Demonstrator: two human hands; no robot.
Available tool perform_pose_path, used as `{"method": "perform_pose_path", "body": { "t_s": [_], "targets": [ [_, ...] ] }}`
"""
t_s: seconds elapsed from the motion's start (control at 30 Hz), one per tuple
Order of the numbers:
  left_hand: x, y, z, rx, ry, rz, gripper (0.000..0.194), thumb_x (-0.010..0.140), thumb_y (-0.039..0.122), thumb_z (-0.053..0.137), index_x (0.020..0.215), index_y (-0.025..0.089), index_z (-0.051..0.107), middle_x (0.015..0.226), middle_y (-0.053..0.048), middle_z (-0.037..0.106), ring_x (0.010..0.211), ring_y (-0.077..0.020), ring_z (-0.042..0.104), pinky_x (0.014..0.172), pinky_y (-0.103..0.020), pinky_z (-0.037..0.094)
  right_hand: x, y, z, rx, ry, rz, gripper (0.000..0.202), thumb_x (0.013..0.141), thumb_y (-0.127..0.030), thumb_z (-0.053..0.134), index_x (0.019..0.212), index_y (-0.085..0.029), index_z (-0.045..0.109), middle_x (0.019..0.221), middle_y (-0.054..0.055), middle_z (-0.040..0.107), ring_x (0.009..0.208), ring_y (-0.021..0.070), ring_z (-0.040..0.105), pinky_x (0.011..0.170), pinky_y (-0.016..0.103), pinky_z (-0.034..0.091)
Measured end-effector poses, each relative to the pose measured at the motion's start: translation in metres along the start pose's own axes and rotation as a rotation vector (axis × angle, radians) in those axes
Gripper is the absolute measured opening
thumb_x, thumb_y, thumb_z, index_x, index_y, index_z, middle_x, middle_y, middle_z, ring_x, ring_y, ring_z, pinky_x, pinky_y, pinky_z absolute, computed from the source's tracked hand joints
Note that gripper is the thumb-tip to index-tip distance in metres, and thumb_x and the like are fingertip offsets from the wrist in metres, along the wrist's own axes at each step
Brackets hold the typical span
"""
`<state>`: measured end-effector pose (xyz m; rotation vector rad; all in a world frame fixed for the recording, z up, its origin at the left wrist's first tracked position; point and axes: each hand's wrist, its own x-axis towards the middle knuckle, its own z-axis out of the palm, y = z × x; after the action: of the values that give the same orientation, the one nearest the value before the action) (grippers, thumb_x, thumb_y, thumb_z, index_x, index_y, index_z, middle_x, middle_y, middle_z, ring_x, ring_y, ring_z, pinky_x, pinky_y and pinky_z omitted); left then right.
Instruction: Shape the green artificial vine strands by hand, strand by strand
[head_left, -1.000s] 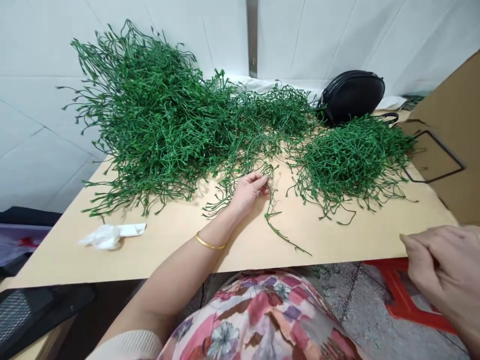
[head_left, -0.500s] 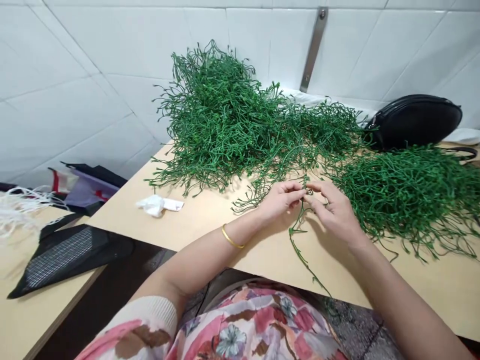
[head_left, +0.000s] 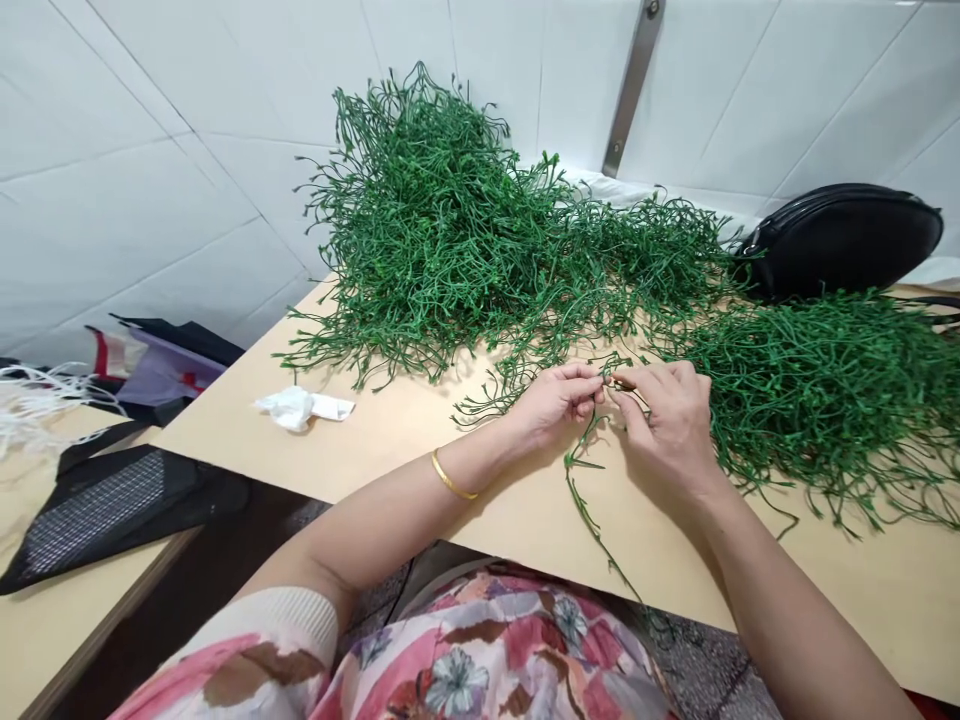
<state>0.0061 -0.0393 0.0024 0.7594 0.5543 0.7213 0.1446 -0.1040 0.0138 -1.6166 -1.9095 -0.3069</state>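
My left hand [head_left: 559, 402] pinches a thin green plastic stem [head_left: 589, 515] between thumb and fingertips. Close beside it on the right, my right hand [head_left: 670, 418] also has thumb and forefinger closed at the upper part of this stem; their fingertips nearly touch. Below the hands the stem hangs down across the table [head_left: 420, 455] and past its front edge. Behind the hands rises a large tangled heap of green sprigs [head_left: 450, 220]. Another green pile [head_left: 817, 390] lies to the right of my right hand. The exact grip point is partly hidden by the fingers.
A crumpled white tissue [head_left: 292, 408] lies on the table's left part. At the back right rests a black bag [head_left: 847, 240] near the tiled wall. On the far left are white strings [head_left: 45, 415], a black mesh item [head_left: 97, 510] and purple fabric [head_left: 161, 372].
The fingers of my right hand have turned and bunched closer over the stem. The whole view has shifted slightly, and the tissue and tables appear further left.
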Motion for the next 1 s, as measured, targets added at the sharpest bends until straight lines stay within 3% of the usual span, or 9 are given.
{"method": "perform_pose_path", "body": {
  "t_s": [0.13, 0.3, 0.4, 0.53, 0.6, 0.7, 0.83, 0.93, 1.0],
  "targets": [
    [0.003, 0.004, -0.005, 0.009, 0.043, -0.025, 0.017, 0.064, 0.014, 0.068, 0.065, 0.012, 0.051, 0.052, 0.004, 0.047, 0.038, 0.0009, 0.031, 0.038, -0.015, 0.018, 0.005, 0.003, -0.003, 0.078, -0.148, 0.019, 0.019, 0.081, -0.029, 0.052, 0.095, -0.023, 0.064, 0.09, 0.004, 0.067, 0.08, 0.0221, 0.049, 0.071, 0.038, 0.033],
    [0.007, 0.004, -0.011, -0.029, 0.0, -0.011, 0.018, 0.065, 0.014, 0.067, 0.065, 0.012, 0.049, 0.056, 0.002, 0.052, 0.04, -0.0007, 0.038, 0.042, -0.015, 0.026, 0.015, 0.007, -0.001, 0.307, -0.227, 0.08, 0.025, 0.076, -0.036, 0.059, 0.095, -0.021, 0.065, 0.096, 0.006, 0.066, 0.09, 0.0228, 0.053, 0.08, 0.04, 0.039],
    [0.008, 0.004, -0.012, -0.041, -0.023, -0.009, 0.018, 0.065, 0.015, 0.068, 0.067, 0.012, 0.051, 0.058, 0.001, 0.053, 0.041, -0.0007, 0.039, 0.042, -0.015, 0.027, 0.017, 0.006, 0.006, 0.535, -0.267, 0.199, 0.031, 0.074, -0.037, 0.062, 0.1, -0.02, 0.062, 0.103, 0.007, 0.065, 0.097, 0.022, 0.055, 0.086, 0.04, 0.042],
    [0.007, 0.005, -0.01, -0.026, 0.002, -0.008, 0.018, 0.063, 0.014, 0.069, 0.068, 0.012, 0.052, 0.053, 0.004, 0.046, 0.04, -0.0001, 0.036, 0.04, -0.015, 0.022, 0.015, 0.002, 0.014, 0.873, -0.321, 0.374, 0.031, 0.074, -0.036, 0.062, 0.1, -0.019, 0.06, 0.101, 0.007, 0.064, 0.089, 0.019, 0.06, 0.078, 0.036, 0.049],
    [0.006, 0.004, -0.009, -0.006, 0.021, 0.011, 0.017, 0.064, 0.014, 0.068, 0.068, 0.012, 0.051, 0.053, 0.005, 0.045, 0.04, -0.0005, 0.036, 0.04, -0.015, 0.024, 0.014, 0.0, 0.015, 0.9, -0.315, 0.398, 0.028, 0.076, -0.036, 0.059, 0.098, -0.018, 0.061, 0.097, 0.007, 0.065, 0.085, 0.0184, 0.061, 0.075, 0.034, 0.05],
    [0.005, -0.001, -0.005, 0.077, 0.095, 0.093, 0.017, 0.068, 0.018, 0.065, 0.069, 0.014, 0.049, 0.056, 0.003, 0.05, 0.04, -0.0014, 0.038, 0.041, -0.016, 0.027, 0.012, 0.001, 0.015, 0.713, -0.2, 0.364, 0.025, 0.081, -0.035, 0.051, 0.095, -0.018, 0.062, 0.094, 0.008, 0.065, 0.086, 0.0192, 0.06, 0.076, 0.035, 0.048],
    [0.007, 0.0, -0.003, 0.311, 0.238, 0.334, 0.017, 0.075, 0.024, 0.06, 0.067, 0.016, 0.046, 0.057, 0.004, 0.048, 0.042, -0.0027, 0.037, 0.041, -0.017, 0.029, 0.014, 0.011, 0.017, 0.502, -0.059, 0.314, 0.022, 0.082, -0.027, 0.046, 0.089, -0.016, 0.064, 0.088, 0.007, 0.066, 0.083, 0.0194, 0.059, 0.076, 0.035, 0.045],
    [0.008, 0.017, 0.0, 0.564, 0.327, 0.697, 0.02, 0.078, 0.027, 0.057, 0.066, 0.018, 0.044, 0.057, 0.005, 0.042, 0.048, -0.005, 0.04, 0.047, -0.02, 0.033, 0.029, 0.016, 0.022, 0.555, -0.012, 0.431, 0.016, 0.079, -0.021, 0.049, 0.079, -0.014, 0.064, 0.073, 0.004, 0.063, 0.071, 0.0159, 0.058, 0.068, 0.03, 0.043],
    [0.009, 0.034, 0.01, 0.702, 0.38, 0.975, 0.02, 0.079, 0.032, 0.056, 0.069, 0.019, 0.045, 0.065, 0.002, 0.043, 0.059, -0.0076, 0.045, 0.056, -0.022, 0.037, 0.049, 0.017, 0.028, 0.694, 0.02, 0.597, 0.014, 0.077, -0.014, 0.049, 0.069, -0.014, 0.06, 0.064, 0.001, 0.059, 0.063, 0.0114, 0.056, 0.063, 0.025, 0.042]
  ]
}}
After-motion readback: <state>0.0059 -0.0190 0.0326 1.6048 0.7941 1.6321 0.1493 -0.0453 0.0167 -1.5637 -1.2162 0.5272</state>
